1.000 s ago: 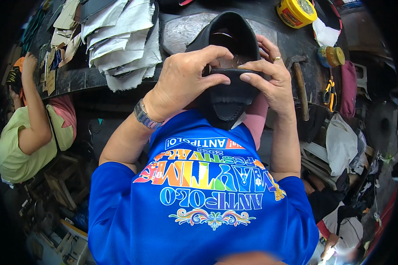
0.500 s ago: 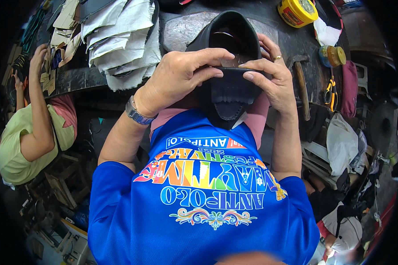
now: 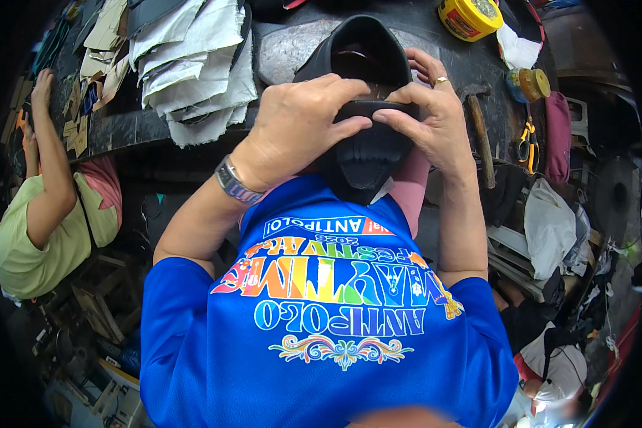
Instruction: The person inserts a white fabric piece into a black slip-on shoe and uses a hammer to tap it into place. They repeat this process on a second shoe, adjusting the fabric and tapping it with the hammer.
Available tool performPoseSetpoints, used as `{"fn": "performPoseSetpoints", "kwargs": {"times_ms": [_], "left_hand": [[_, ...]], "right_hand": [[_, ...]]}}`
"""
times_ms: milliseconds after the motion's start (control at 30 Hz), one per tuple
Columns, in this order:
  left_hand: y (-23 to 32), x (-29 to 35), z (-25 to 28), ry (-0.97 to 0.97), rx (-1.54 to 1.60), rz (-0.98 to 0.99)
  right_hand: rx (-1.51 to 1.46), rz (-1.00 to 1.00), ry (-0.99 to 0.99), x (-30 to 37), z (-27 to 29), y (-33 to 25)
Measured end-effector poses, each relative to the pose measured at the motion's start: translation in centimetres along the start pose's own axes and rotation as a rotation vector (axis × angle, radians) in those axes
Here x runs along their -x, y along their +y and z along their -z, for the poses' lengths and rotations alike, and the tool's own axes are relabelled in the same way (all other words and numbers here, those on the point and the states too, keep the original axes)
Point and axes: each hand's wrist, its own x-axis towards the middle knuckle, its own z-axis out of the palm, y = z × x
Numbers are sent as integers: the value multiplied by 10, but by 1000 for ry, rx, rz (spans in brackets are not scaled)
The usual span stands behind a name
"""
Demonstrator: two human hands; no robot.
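Observation:
A black shoe upper (image 3: pixel 372 160), stitched around its toe, is held over the near edge of the dark workbench (image 3: pixel 446 57). Its rounded opening points away from me. My left hand (image 3: pixel 303 118) pinches the top edge of the front flap between thumb and fingers. From the other side my right hand (image 3: pixel 435 118) pinches that same edge, thumb on the near face, while its other fingers curl behind the upper's side. Both thumbs lie close together along the edge. The inside of the upper is mostly dark.
A stack of white fabric pieces (image 3: pixel 192 71) lies left on the bench. At right are a hammer (image 3: pixel 481 135), a yellow tub (image 3: pixel 471 18), a jar (image 3: pixel 526 85), orange-handled scissors (image 3: pixel 526 148) and a maroon cloth (image 3: pixel 558 135). A co-worker (image 3: pixel 43 221) works at far left; another person (image 3: pixel 556 364) is at lower right.
Both hands have shifted slightly along the flap's edge, with thumbs and fingers closer together. The edge now bows more into a curve. The whole view has moved a little.

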Motion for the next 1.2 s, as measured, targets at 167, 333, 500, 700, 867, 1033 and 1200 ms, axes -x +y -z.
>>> {"fn": "performPoseSetpoints", "kwargs": {"times_ms": [167,333,500,700,867,1033,1200], "left_hand": [[8,2,2,-131,-154,79],[9,-2,7,-182,-106,87],[2,-8,14,-292,-14,126],[-7,-16,24,-391,188,141],[2,-4,18,-286,1,98],[4,5,8,-201,-53,79],[-5,1,19,-313,135,163]], "right_hand": [[100,19,3,3,3,-3],[176,-21,-16,6,2,-8],[199,-13,-29,5,3,-9],[-88,-88,-196,3,25,0],[104,-52,-66,3,9,-10],[394,-45,37,11,-12,-18],[146,-35,-25,11,4,-17]]}}
